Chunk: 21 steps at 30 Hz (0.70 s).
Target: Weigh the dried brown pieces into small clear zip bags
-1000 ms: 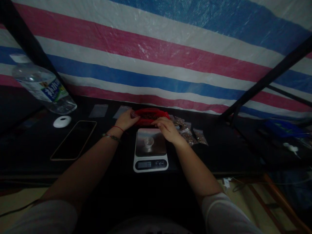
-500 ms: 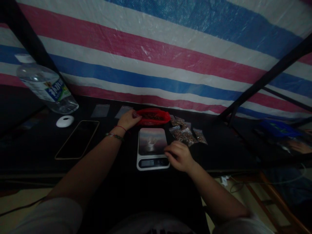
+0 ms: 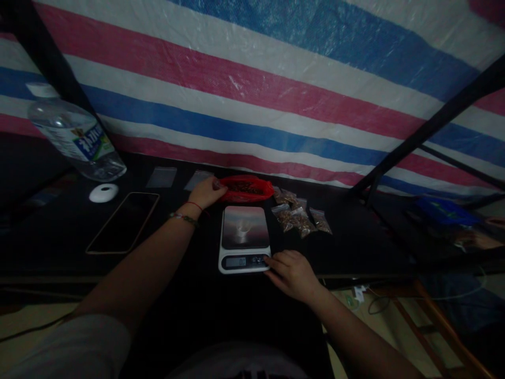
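Note:
A white kitchen scale (image 3: 245,268) lies in front of me, its display lit with what looks like 0.0. On its dark plate stands a small clear cup (image 3: 242,228). My right hand (image 3: 292,272) is at the scale's front right corner, index fingertip touching the button panel, thumb apart below it, holding nothing. Behind the scale, my left hand (image 3: 207,192) pinches the left edge of a red plastic bag (image 3: 268,188), which is open at the top and holds small brown pieces. Several small zip bags (image 3: 302,223) filled with brown pieces lie right of the scale.
Flat zip bags (image 3: 161,177) lie behind my left wrist. A phone (image 3: 123,223), a white rounded device (image 3: 103,193) and a large water bottle (image 3: 81,134) are on the left. A striped tarp (image 3: 236,89) hangs behind the table. Another person's hand (image 3: 483,239) shows at far right.
My right hand has moved from beside the scale's plate down to the button panel, toward me. My left hand stays at the red bag's edge. The view has shifted slightly.

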Motion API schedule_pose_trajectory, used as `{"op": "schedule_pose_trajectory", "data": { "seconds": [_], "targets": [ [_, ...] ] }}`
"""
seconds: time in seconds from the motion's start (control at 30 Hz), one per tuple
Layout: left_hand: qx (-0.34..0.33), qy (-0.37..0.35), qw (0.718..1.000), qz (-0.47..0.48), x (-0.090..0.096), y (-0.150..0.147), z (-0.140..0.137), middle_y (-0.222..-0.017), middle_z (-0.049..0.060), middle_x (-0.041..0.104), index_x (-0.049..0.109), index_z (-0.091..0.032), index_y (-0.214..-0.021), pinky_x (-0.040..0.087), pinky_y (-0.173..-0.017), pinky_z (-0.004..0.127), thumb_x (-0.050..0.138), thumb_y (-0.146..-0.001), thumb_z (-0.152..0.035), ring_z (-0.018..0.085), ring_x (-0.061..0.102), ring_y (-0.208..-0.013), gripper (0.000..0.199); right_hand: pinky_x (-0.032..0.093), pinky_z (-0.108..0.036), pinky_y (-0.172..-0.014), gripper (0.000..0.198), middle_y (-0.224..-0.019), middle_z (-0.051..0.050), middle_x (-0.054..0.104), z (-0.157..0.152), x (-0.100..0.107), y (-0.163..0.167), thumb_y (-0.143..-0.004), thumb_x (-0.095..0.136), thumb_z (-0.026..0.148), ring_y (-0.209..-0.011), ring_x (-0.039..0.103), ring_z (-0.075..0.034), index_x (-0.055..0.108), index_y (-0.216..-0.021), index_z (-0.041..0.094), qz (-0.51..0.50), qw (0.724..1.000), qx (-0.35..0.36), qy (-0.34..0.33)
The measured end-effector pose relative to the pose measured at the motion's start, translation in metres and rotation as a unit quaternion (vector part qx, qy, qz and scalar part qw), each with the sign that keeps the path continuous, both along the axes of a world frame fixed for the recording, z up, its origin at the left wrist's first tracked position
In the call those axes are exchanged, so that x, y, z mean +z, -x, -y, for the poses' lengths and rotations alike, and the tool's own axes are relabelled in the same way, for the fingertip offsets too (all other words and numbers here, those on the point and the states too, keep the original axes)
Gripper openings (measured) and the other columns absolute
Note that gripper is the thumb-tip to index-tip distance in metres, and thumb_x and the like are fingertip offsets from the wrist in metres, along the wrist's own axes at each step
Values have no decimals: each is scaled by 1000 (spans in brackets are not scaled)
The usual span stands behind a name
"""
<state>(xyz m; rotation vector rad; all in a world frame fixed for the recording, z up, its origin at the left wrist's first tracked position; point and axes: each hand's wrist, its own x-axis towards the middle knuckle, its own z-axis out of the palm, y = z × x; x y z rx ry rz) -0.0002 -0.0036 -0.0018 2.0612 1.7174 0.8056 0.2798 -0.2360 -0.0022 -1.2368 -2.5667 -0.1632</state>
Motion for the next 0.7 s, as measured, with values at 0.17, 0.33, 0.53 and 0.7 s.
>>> {"op": "schedule_pose_trajectory", "data": {
  "seconds": [0.17, 0.33, 0.53, 0.7],
  "targets": [
    [-1, 1, 1000, -17, 1, -1, 0, -93, 8, 67, 62, -18, -94, 46, -75, 33, 54, -75, -57, 24, 62, -84, 44, 40, -32, -65, 28, -82, -6, 67, 3, 7, 4, -88, 55, 33, -73, 59, -18, 64, -110, 19, 28, 1000, 2, -1],
    [1, 0, 1000, -22, 2, 0, 0, -91, 8, 67, 61, -18, -93, 45, -71, 32, 53, -75, -58, 23, 62, -81, 44, 45, -34, -66, 28, -84, -7, 66, -4, 15, 0, -86, 56, 38, -75, 61, -20, 64, -106, 19, -28, 998, 20, 53],
    [-8, -1, 1000, -5, 0, 1, -1, -88, 7, 67, 61, -18, -91, 46, -69, 31, 54, -75, -55, 22, 62, -78, 41, 50, -34, -81, 26, -101, -9, 63, -74, 35, -3, -89, 50, 26, -96, 59, -20, 59, -112, 19, -214, 976, -48, 9],
    [-17, -18, 999, 20, 4, 0, 2, -89, 7, 67, 61, -18, -90, 47, -70, 32, 54, -76, -52, 22, 62, -80, 37, 41, -36, -98, 39, -125, -13, 55, -151, 48, 14, -86, 51, 21, -113, 51, -22, 55, -125, 15, -78, 995, -64, 20]
  ]
}}
